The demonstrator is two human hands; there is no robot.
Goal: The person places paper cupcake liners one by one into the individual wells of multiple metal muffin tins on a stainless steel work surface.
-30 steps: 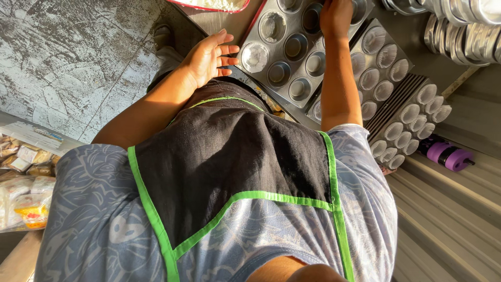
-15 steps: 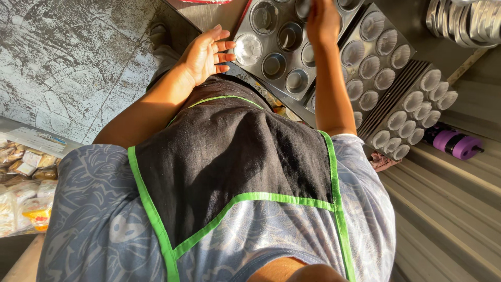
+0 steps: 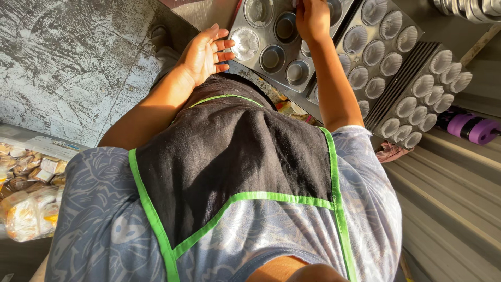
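Left hand: mine, open, fingers spread, resting beside the muffin tray.
Right hand: cupped over one cup; grip unclear.
Paper liner: flimsy, light; I judge pinching its rim best.
Tray: stiff metal.

black apron, green trim, blue patterned shirt

- Your apron is black with bright green trim.
- Your shirt is grey-blue with a pale swirling print.
- The muffin tray is dull grey metal.
- The paper liners are white.
- The roller is purple.
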